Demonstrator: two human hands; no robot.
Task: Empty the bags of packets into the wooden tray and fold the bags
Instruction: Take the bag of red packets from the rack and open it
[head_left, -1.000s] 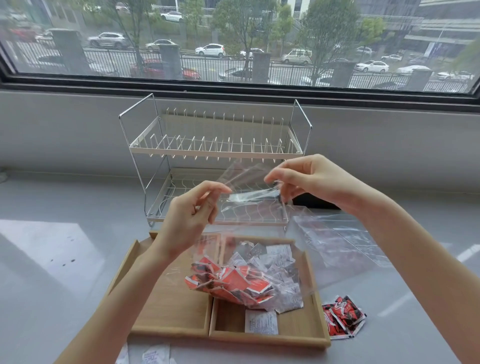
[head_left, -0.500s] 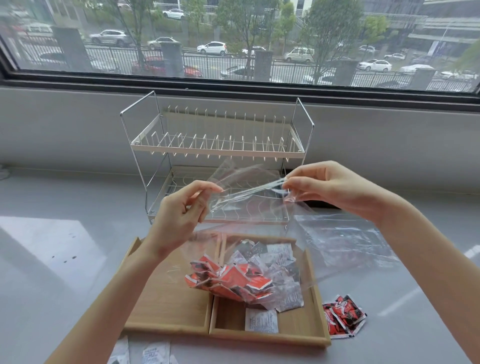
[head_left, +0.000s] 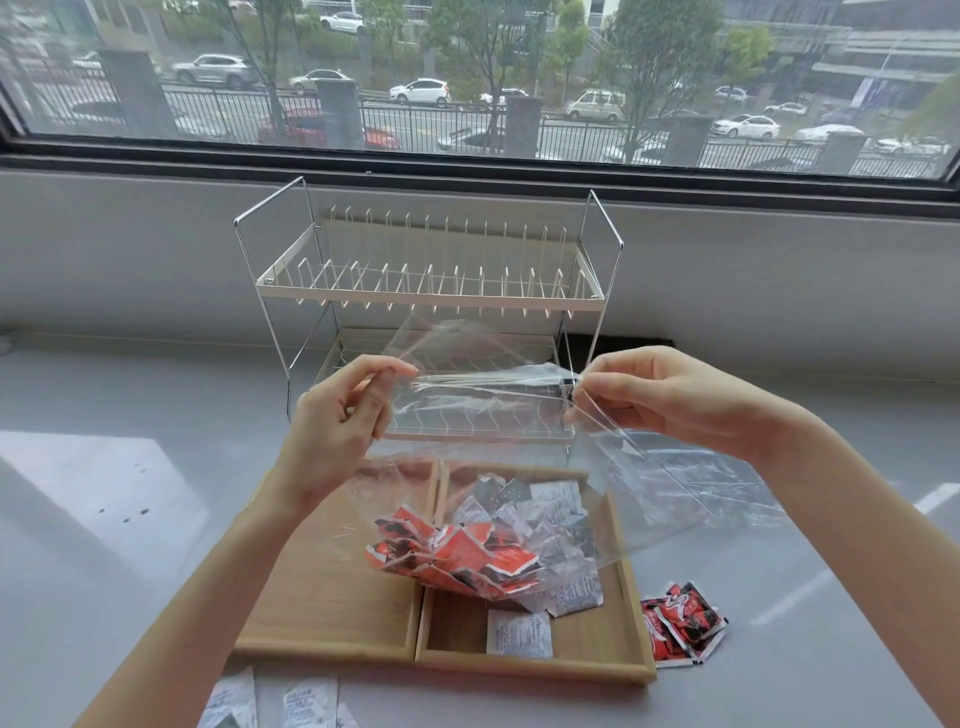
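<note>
A clear plastic bag (head_left: 483, 415) hangs above the wooden tray (head_left: 332, 597), stretched between both hands at its top edge. My left hand (head_left: 332, 421) pinches the bag's left top corner and my right hand (head_left: 670, 400) pinches the right one. Red packets (head_left: 457, 561) and some white ones fill the bag's sagging bottom, which hangs low over the tray's divider. A white packet (head_left: 519, 634) lies loose in the tray's right compartment. The left compartment shows only bare wood.
A second clear bag (head_left: 696, 478) lies flat on the grey counter right of the tray. Loose red packets (head_left: 680, 629) sit by the tray's right front corner, white packets (head_left: 301, 701) in front of it. A wire dish rack (head_left: 431, 291) stands behind, under the window.
My hands have moved apart, the right one going further right, and the bag's top edge is now pulled out wide and taut.
</note>
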